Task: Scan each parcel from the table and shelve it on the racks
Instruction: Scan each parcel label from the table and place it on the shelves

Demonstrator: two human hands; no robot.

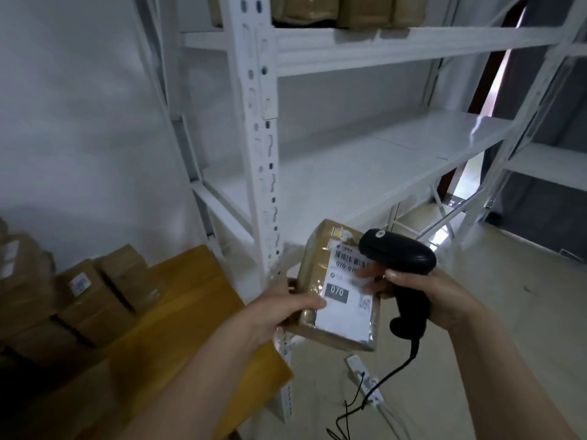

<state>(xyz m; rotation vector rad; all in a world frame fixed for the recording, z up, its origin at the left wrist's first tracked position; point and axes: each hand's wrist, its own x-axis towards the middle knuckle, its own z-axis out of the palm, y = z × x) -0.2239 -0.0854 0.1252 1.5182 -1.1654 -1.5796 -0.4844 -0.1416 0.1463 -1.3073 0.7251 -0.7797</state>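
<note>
My left hand [286, 308] grips the left edge of a brown taped parcel [320, 258], thumb on its white label marked 070. My right hand [422, 296] holds a black barcode scanner [398, 252] by its handle, the scanner head just above the label's barcode; its fingertips touch the parcel's right side. Several more brown parcels [95, 296] lie on the wooden table [190, 312] at the left. The white rack [349, 173] stands straight ahead, its middle shelf bare.
Brown parcels [333, 9] line the rack's top shelf. The scanner's black cable [381, 385] hangs down to a white power strip [365, 376] on the tiled floor. A second white rack [546, 160] stands at the right. A white wall is at the left.
</note>
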